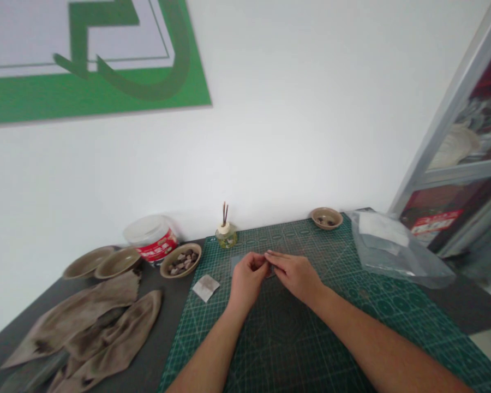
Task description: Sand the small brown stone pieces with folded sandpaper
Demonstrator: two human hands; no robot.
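Over the green cutting mat (311,338), my left hand (247,275) and my right hand (297,273) meet at the fingertips. Both are closed in a pinch, and whatever lies between the fingers is too small and covered to make out. A pale grey flat piece (236,262) shows on the mat just behind my left hand, mostly hidden by it. Left of that hand lies a small white packet (205,287), flat on the mat.
Dark stones fill a brown bowl (163,268) beside a white tub with a red label (147,229). Further left are brown bowls (118,263) and a crumpled brown cloth (106,333). A reed diffuser (226,238), another bowl (326,212) and a plastic bag (401,262) stand around the mat.
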